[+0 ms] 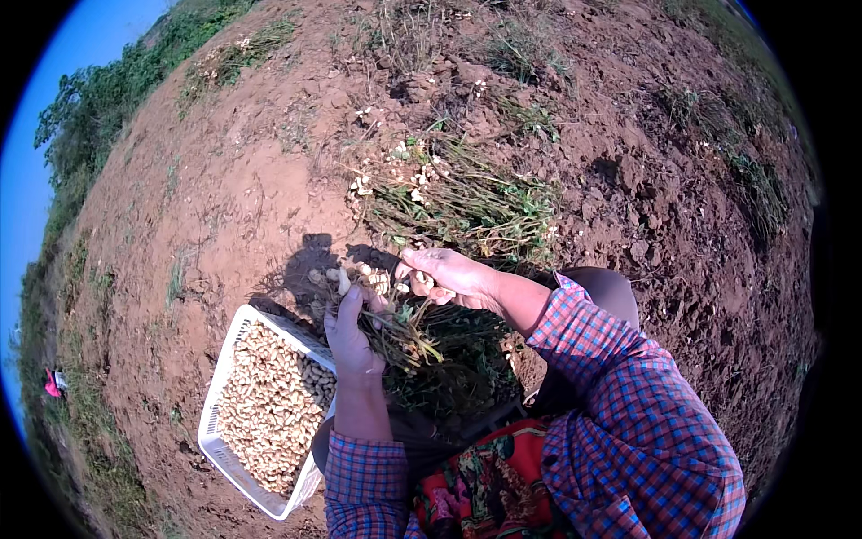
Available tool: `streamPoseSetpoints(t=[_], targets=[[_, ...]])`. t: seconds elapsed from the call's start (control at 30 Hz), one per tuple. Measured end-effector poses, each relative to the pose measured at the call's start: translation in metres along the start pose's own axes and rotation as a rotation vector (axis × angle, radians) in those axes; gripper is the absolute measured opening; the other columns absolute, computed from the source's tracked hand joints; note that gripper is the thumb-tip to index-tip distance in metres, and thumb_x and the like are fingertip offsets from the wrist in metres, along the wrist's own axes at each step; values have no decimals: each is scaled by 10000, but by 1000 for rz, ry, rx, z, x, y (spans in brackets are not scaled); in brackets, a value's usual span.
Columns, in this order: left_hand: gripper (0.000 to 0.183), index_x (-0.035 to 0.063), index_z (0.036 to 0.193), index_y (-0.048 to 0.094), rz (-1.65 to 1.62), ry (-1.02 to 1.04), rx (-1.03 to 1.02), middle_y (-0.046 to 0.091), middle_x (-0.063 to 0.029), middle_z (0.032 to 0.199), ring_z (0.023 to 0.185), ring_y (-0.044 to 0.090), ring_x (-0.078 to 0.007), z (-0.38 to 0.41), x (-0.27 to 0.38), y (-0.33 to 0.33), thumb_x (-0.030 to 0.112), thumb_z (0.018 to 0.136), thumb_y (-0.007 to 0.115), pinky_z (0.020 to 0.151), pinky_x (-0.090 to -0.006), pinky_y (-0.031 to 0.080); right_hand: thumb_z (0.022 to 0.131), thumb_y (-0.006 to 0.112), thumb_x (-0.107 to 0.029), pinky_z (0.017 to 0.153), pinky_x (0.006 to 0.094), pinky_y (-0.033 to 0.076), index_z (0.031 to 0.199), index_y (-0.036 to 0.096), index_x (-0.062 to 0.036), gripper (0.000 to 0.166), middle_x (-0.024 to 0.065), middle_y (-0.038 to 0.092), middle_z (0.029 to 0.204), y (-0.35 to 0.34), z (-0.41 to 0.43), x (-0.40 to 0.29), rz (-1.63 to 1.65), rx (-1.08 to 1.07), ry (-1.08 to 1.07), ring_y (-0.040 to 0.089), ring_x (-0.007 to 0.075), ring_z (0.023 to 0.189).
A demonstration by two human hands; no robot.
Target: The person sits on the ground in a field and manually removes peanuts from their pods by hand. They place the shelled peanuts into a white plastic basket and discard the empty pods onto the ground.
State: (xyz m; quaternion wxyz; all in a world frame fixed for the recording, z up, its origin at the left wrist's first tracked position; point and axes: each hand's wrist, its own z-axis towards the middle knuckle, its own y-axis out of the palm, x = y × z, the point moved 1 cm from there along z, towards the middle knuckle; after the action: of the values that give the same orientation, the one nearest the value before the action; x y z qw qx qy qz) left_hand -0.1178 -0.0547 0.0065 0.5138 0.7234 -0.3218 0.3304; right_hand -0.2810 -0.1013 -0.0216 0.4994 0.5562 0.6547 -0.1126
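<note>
My left hand (351, 333) grips a bunch of pulled peanut plants (407, 340), the thumb lying along the root end. Pale unshelled peanuts (377, 281) cluster at those roots, between my two hands. From the right, my right hand (448, 276) reaches in with its fingers curled around a few peanuts (422, 279); whether these still hang on the roots I cannot tell. Below and left of my left hand stands a white plastic crate (217, 453) with slotted walls. Loose peanuts in their shells (273, 404) fill much of it.
Beyond my hands a heap of uprooted peanut plants (465, 195) lies on reddish soil (236, 175). More plants (458, 384) lie in shade between my legs. Smaller plant piles (236, 57) dot the field. Green shrubs (94, 114) edge the left side, near a small pink object (52, 384).
</note>
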Motion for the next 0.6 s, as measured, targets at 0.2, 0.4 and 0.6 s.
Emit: streamPoseSetpoints(t=[0.2, 0.4, 0.6], targets=[[131, 71, 812, 530, 42, -4, -44, 514, -28, 653, 523, 468, -132, 2, 0, 2, 189, 859, 558, 483, -249, 397, 928, 258, -607, 408, 213, 253, 1062, 534, -44, 641, 6, 463, 582, 10, -6, 10, 106, -150, 12, 307, 66, 416], [87, 62, 900, 539, 101, -19, 33, 543, -32, 697, 575, 533, -131, 4, -14, 2, 132, 851, 562, 482, -258, 466, 931, 457, -477, 444, 179, 249, 1006, 549, -137, 360, -41, 581, 798, 17, -6, -3, 44, -198, -157, 359, 20, 532], [226, 49, 1055, 532, 22, -4, 33, 616, -37, 886, 738, 616, -152, 6, -19, 7, 68, 836, 588, 624, -296, 530, 923, 528, -378, 487, 176, 324, 1020, 537, -112, 283, -11, 598, 823, 13, 0, 2, 101, -182, -329, 498, 35, 662]])
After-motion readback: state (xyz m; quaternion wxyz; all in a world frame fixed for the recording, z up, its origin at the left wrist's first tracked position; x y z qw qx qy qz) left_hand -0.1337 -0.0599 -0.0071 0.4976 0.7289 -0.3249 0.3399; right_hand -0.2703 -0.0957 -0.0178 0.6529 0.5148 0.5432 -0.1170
